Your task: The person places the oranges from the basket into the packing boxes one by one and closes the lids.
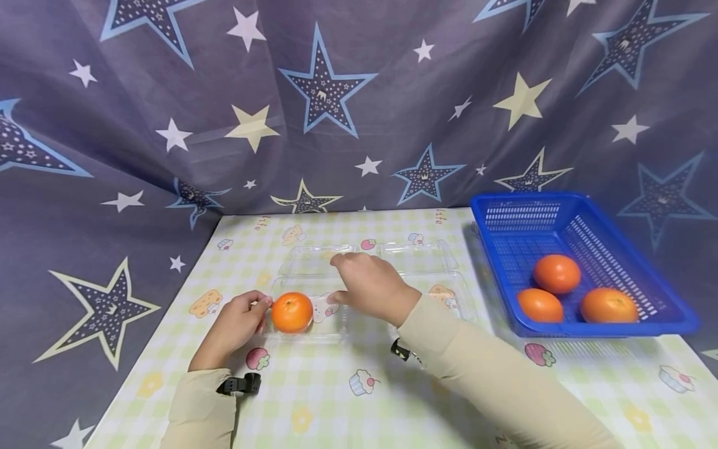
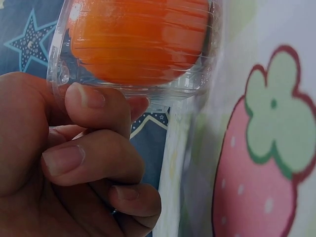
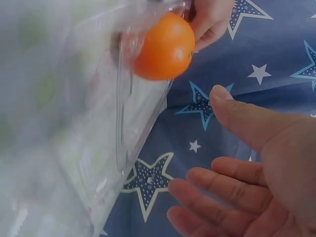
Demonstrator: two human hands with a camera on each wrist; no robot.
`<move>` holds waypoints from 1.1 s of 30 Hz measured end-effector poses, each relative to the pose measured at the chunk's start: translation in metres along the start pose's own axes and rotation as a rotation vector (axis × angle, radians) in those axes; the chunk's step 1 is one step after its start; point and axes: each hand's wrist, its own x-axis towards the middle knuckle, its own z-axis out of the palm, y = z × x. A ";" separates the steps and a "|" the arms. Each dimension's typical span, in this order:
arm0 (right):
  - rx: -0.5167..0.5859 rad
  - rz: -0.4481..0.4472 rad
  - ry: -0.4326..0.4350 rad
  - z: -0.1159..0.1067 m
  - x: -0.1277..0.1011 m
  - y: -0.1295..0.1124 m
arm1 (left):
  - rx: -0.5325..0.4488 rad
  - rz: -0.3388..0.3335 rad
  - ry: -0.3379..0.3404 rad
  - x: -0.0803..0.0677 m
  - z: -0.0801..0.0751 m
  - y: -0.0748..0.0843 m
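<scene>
Makeshift home tabletop setup: star-print curtain backdrop point(image 1: 348, 112), cartoon checked tablecloth point(image 1: 336, 399)

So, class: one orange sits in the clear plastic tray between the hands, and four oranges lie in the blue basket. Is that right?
Not quite. The head view shows three oranges in the blue basket, not four. One orange does sit in the clear plastic tray between the hands.
</scene>
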 end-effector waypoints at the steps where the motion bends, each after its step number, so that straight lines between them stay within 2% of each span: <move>1: -0.008 0.000 0.001 -0.002 -0.001 0.001 | -0.001 -0.002 0.002 0.000 0.000 0.000; 7: -0.053 0.006 0.000 -0.013 -0.005 0.009 | -0.014 -0.002 0.001 0.000 -0.001 0.002; 16: -0.063 0.019 0.021 -0.026 -0.014 0.015 | -0.027 -0.018 0.001 -0.002 -0.001 0.002; 33: -0.064 0.056 0.036 -0.036 -0.035 0.042 | -0.033 -0.024 0.002 -0.002 0.000 0.002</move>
